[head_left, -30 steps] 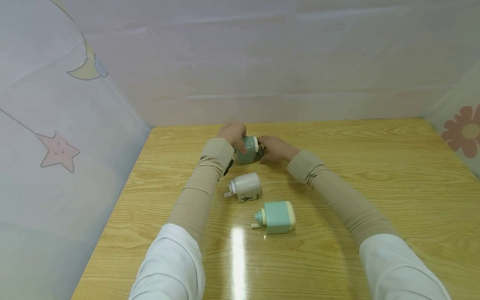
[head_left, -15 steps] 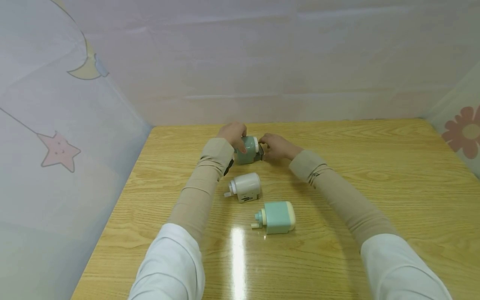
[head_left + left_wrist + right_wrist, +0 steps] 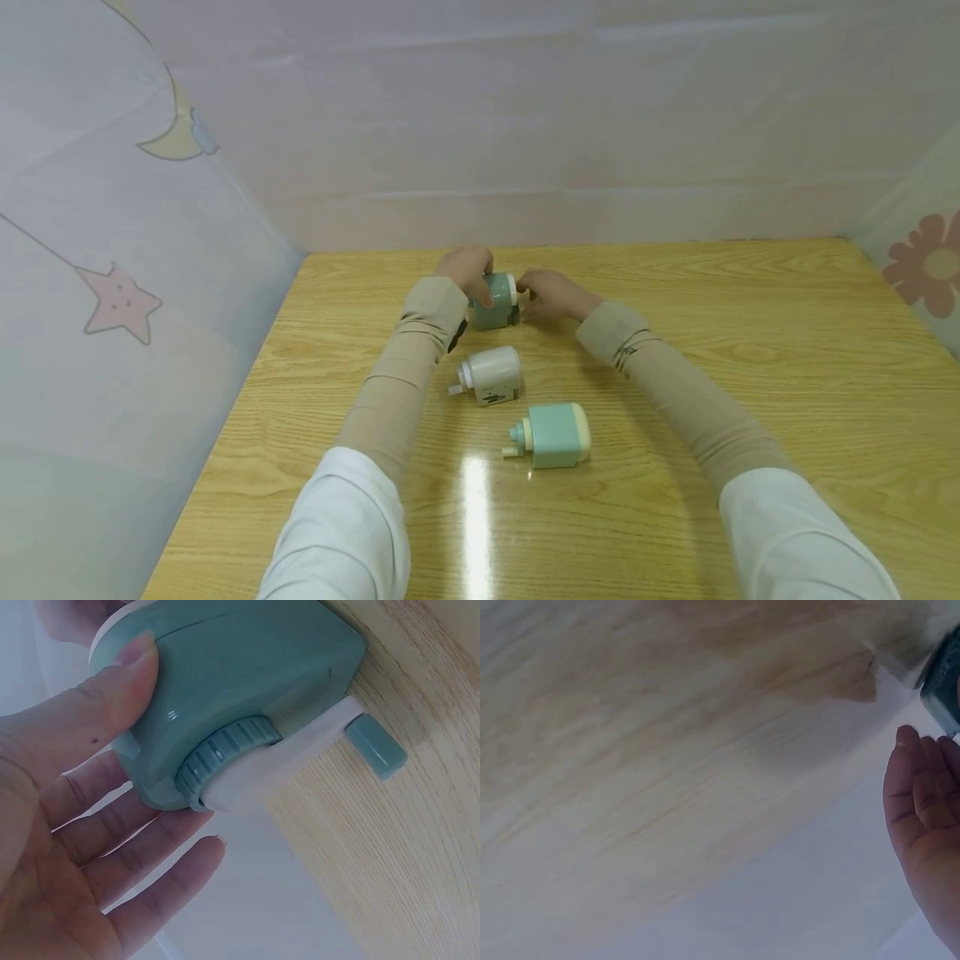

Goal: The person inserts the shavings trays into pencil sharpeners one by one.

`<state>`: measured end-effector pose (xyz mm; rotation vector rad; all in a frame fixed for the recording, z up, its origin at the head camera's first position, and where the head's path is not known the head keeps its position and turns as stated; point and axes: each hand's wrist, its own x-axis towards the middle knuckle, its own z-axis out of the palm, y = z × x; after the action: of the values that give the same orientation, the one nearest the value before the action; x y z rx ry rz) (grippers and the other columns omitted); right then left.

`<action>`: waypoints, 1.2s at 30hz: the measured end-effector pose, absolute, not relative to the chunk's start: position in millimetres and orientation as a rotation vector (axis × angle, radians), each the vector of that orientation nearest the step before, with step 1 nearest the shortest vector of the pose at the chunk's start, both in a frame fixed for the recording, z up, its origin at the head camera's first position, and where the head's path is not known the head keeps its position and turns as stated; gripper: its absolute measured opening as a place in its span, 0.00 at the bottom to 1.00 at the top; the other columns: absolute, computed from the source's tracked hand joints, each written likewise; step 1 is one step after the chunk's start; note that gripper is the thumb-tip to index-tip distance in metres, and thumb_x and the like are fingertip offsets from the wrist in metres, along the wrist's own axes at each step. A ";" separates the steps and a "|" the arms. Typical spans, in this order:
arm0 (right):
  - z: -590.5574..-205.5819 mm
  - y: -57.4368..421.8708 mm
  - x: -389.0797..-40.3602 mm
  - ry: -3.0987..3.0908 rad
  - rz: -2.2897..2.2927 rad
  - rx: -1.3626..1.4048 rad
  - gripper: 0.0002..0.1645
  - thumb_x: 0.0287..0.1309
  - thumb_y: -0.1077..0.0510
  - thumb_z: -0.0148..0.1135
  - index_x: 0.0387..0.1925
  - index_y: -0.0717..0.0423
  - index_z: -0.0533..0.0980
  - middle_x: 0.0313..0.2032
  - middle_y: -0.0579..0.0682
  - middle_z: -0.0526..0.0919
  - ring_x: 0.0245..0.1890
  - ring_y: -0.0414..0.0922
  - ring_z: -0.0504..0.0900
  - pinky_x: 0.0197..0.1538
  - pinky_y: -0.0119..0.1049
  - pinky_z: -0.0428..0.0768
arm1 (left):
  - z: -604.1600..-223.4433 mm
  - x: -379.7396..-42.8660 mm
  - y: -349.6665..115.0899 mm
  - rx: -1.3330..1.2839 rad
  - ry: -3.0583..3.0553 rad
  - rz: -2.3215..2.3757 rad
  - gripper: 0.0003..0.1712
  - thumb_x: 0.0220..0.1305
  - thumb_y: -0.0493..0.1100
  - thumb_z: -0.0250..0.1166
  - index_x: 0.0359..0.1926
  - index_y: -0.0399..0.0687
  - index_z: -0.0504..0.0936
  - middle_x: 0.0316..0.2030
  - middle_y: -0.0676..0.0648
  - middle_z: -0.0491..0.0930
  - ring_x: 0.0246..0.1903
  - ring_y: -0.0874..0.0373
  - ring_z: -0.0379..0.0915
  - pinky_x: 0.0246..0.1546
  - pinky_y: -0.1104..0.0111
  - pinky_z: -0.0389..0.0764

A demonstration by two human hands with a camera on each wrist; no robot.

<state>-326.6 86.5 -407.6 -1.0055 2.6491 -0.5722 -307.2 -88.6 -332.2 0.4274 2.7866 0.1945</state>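
My left hand grips a dark green hand-crank pencil sharpener near the back of the table, its thumb on the body. In the left wrist view the sharpener's pale crank arm ends in a green knob. My right hand is at the sharpener's right end, fingers loosely bent. In the right wrist view the right hand lies just below the dark green sharpener, holding nothing visible. Whether a fingertip touches the sharpener's end is hard to tell.
A white crank sharpener lies nearer on the wooden table, its crank pointing left. Closer still is a mint sharpener with a cream end. A pale fabric wall stands behind the table.
The dark part sticking out of the green sharpener's right end has gone in. My right hand has let go of it and its fingers have loosened. My left hand keeps its grip.
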 end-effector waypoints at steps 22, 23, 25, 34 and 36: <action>-409.5 86.2 -326.2 2.627 -0.674 -0.975 0.27 0.49 0.61 0.67 0.51 0.65 0.71 0.47 0.59 0.75 0.43 0.54 0.75 0.45 0.45 0.75 | -329.8 -304.5 -88.6 0.443 2.782 0.214 0.25 0.44 0.44 0.74 0.44 0.42 0.76 0.42 0.48 0.75 0.38 0.55 0.70 0.39 0.65 0.74; -409.7 85.8 -326.2 2.626 -0.689 -0.969 0.27 0.49 0.61 0.67 0.51 0.65 0.71 0.46 0.59 0.75 0.43 0.54 0.75 0.45 0.45 0.75 | -329.8 -304.6 -88.8 0.444 2.782 0.214 0.26 0.44 0.44 0.74 0.44 0.42 0.76 0.42 0.48 0.75 0.39 0.55 0.70 0.39 0.65 0.74; -409.4 85.0 -325.8 2.622 -0.721 -0.959 0.26 0.47 0.62 0.68 0.49 0.64 0.72 0.45 0.58 0.76 0.42 0.53 0.75 0.44 0.45 0.75 | -330.1 -305.0 -89.0 0.444 2.782 0.215 0.26 0.44 0.44 0.74 0.44 0.42 0.76 0.42 0.48 0.75 0.39 0.55 0.70 0.39 0.65 0.74; -409.0 83.1 -323.5 2.633 -0.769 -0.936 0.21 0.44 0.62 0.71 0.41 0.62 0.75 0.41 0.57 0.77 0.37 0.51 0.77 0.41 0.43 0.76 | -329.3 -303.0 -88.6 0.447 2.786 0.227 0.26 0.43 0.44 0.74 0.45 0.42 0.76 0.42 0.47 0.75 0.39 0.55 0.70 0.40 0.65 0.74; -409.4 82.9 -323.6 2.633 -0.779 -0.930 0.20 0.44 0.62 0.71 0.40 0.62 0.75 0.40 0.57 0.77 0.37 0.50 0.77 0.40 0.42 0.76 | -328.9 -302.7 -88.5 0.445 2.786 0.228 0.26 0.43 0.44 0.74 0.45 0.42 0.76 0.42 0.47 0.75 0.39 0.55 0.70 0.40 0.65 0.74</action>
<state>-323.6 82.9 -409.4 -0.9296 2.6325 -0.7794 -302.7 -88.5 -328.9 0.4450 2.7857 0.2276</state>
